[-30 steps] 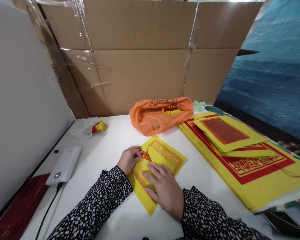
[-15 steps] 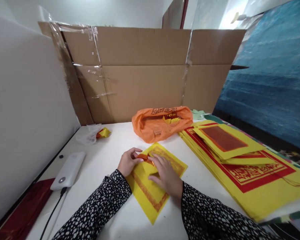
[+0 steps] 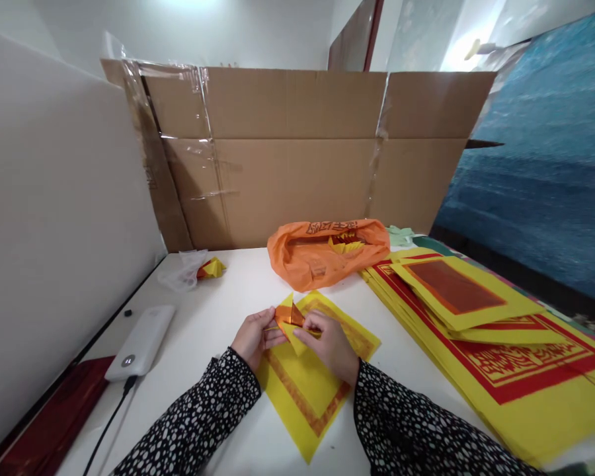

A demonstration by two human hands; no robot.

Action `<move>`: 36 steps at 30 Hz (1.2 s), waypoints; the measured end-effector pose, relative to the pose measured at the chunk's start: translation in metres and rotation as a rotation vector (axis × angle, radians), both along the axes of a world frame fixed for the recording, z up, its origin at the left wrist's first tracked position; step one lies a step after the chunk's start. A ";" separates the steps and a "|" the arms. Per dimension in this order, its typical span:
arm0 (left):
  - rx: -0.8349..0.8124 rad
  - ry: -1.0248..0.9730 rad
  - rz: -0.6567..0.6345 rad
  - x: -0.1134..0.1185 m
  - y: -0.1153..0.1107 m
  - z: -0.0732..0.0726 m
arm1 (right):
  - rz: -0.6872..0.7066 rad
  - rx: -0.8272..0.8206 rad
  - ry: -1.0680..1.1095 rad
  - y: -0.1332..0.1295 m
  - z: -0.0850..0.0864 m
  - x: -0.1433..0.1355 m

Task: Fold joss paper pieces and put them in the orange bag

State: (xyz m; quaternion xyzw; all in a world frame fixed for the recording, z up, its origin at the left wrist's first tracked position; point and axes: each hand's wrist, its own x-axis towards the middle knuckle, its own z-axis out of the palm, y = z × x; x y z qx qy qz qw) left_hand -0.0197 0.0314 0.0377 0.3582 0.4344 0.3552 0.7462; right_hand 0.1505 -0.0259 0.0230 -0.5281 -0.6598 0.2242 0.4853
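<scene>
Yellow sheet [image 3: 306,391] beneath the left hand [image 3: 252,339] and right hand [image 3: 331,345], both grasping a folded yellow-and-orange paper [image 3: 285,316] between them, red-printed yellow papers [image 3: 498,370] stacked right of the right hand, orange bag [image 3: 302,261] beyond both hands, its dark characters unreadable

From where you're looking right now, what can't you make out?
All in the head view:
Folded paper: its edges are partly hidden by the left hand and right hand.
Yellow sheet: partly covered by both hands and the folded paper.
Orange plastic bag: its front wall hides part of the contents.
Black cable: its far end is cut off by the bottom edge.
</scene>
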 end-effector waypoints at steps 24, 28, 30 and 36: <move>0.248 0.010 -0.016 0.008 -0.008 0.001 | 0.045 -0.215 0.241 0.004 0.005 0.015; 0.247 0.009 -0.038 0.008 -0.009 0.001 | 0.074 -0.283 0.274 0.005 0.004 0.015; 0.268 0.043 -0.017 0.008 -0.009 0.003 | 0.096 -0.322 0.297 0.006 0.003 0.013; 0.411 0.103 0.075 0.005 0.002 -0.003 | 0.091 -0.359 0.181 0.051 0.035 0.032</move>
